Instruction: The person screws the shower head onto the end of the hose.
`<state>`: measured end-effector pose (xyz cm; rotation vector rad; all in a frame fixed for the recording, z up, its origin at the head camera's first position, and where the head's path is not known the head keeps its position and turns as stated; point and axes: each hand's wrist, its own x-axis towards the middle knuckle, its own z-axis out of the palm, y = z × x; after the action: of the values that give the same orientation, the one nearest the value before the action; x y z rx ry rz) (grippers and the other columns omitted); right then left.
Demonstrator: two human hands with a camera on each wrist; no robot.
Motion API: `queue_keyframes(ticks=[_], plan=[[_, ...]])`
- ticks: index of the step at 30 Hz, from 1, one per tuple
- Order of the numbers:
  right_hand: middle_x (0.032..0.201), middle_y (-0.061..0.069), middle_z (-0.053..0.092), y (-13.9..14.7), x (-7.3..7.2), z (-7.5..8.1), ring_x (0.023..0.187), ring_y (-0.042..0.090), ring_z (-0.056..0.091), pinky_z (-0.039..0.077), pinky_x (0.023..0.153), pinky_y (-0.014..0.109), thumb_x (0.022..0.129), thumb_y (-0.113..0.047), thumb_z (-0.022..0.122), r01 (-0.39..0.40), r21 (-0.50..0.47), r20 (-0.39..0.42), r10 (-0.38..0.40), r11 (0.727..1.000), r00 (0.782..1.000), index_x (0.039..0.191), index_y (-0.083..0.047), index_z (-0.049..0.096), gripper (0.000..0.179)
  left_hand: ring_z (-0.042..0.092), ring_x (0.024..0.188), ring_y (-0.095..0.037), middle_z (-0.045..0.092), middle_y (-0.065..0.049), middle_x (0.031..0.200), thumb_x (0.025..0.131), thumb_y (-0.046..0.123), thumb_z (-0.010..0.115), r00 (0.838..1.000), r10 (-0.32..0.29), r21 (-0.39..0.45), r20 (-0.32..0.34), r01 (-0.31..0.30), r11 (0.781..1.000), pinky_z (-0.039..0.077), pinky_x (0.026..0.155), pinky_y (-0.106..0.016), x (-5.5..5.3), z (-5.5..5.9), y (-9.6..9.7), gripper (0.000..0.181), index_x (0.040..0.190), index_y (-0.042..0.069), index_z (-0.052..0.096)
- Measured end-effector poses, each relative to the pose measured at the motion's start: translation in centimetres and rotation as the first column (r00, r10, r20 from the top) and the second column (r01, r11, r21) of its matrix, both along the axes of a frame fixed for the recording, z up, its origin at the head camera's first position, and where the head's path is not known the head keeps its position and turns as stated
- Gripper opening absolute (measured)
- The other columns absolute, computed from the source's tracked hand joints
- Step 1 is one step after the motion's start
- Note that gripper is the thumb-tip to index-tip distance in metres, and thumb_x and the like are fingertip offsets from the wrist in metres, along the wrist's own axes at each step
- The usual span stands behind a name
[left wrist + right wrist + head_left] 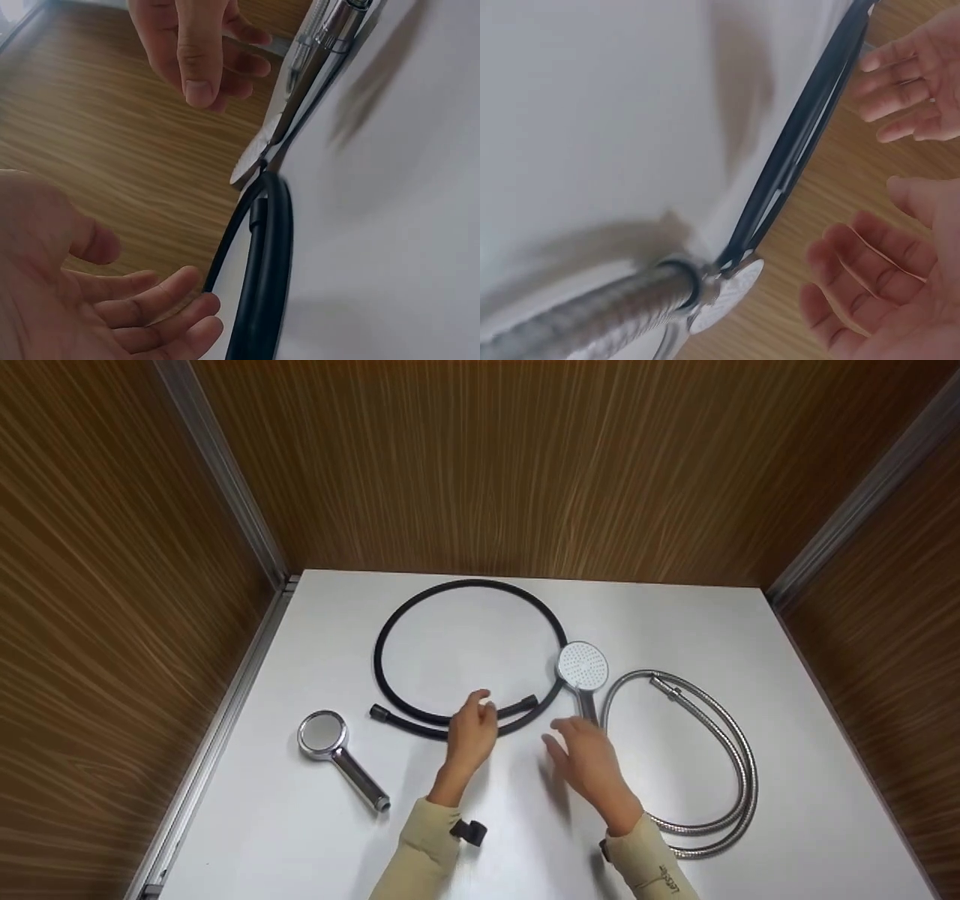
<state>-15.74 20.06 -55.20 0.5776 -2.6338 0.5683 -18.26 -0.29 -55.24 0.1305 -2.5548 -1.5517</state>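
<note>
My left hand [471, 735] hovers over the near side of a coiled black shower hose [380, 641], holding nothing. In the left wrist view its fingers [142, 311] are loosely bent beside the hose. Empty as well, my right hand [589, 761] is above the table, nearest the handle of a hand shower [583, 666] with a white, dotted round face. That shower's head lies against the right side of the black hose; my right hand hides the lower end of its handle. The right wrist view shows relaxed right-hand fingers [862, 277], apart from the things below.
A coiled silver metal shower hose [742, 780] lies at the right, partly behind my right forearm. Another hand shower, chrome with a round face [322, 732], rests at the left. Wood-grain panels [480, 465] enclose the white table [300, 645] at the back and sides.
</note>
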Motion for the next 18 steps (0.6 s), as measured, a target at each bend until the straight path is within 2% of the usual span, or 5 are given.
queue_keyframes(ticks=[3,7,12,18], plan=[[0.098,0.015,0.075,-0.9,-0.1,0.1,0.091,0.035,0.071,0.060,0.082,0.048,0.094,-0.017,0.078,-0.025,0.009,0.003,0.025,1.000,1.000,0.107,-0.001,0.073,0.021,0.061,0.075,-0.018,0.071,-0.007,0.086,0.105,0.013,0.054,0.998,0.053,-0.023,-0.018,-0.053,0.998,0.055,0.076,-0.042,0.6,0.0,-1.6,0.035,0.135,-0.001,0.064],[0.099,0.014,0.075,-2.1,-0.1,0.3,0.090,0.035,0.070,0.059,0.080,0.048,0.095,-0.020,0.077,-0.046,0.026,0.025,0.046,0.999,0.999,0.110,-0.002,0.073,0.023,0.066,0.080,-0.024,0.072,-0.009,0.088,0.105,0.013,0.056,0.990,0.136,-0.055,-0.047,-0.139,0.989,0.057,0.079,-0.047,1.5,-0.2,-3.8,0.035,0.136,-0.002,0.063],[0.103,0.012,0.075,-3.8,-0.1,0.5,0.091,0.033,0.068,0.057,0.078,0.046,0.096,-0.023,0.077,-0.070,0.042,0.047,0.068,0.997,0.997,0.113,-0.005,0.072,0.026,0.070,0.082,-0.030,0.075,-0.012,0.092,0.102,0.012,0.060,0.967,0.242,-0.068,-0.084,-0.248,0.966,0.057,0.079,-0.050,2.7,-0.7,-6.3,0.038,0.137,-0.003,0.062],[0.100,0.010,0.073,-5.5,0.0,0.0,0.089,0.031,0.067,0.055,0.074,0.042,0.094,-0.024,0.078,-0.130,0.068,0.003,0.130,0.989,0.992,0.111,-0.005,0.071,0.026,0.071,0.094,-0.040,0.076,-0.017,0.096,0.099,0.009,0.064,0.931,0.338,-0.088,-0.137,-0.352,0.932,0.056,0.085,-0.056,4.3,-0.9,-8.6,0.041,0.137,-0.005,0.061]])
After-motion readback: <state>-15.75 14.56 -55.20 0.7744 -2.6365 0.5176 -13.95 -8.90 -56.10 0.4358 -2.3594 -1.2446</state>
